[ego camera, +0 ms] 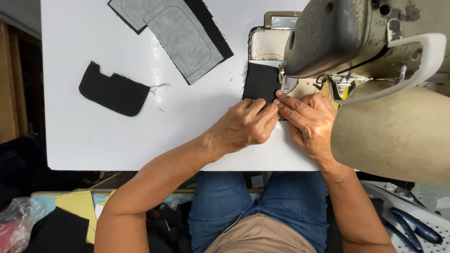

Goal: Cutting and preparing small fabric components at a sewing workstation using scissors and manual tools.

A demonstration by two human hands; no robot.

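Note:
A small black fabric piece (260,82) lies on the bed of a beige sewing machine (389,136), right beside the presser foot (286,83). My left hand (243,125) presses the near edge of this fabric with curled fingers. My right hand (307,122) lies flat next to it, fingertips on the same fabric edge just under the needle area. The two hands touch each other at the fingertips. The part of the fabric below my fingers is hidden.
On the white table (93,140), a sewn black pocket-shaped piece (115,91) lies at left, and a stack of grey and black fabric pieces (180,30) lies at the back. Blue-handled scissors (415,227) rest at lower right. Fabric scraps and plastic sit at lower left.

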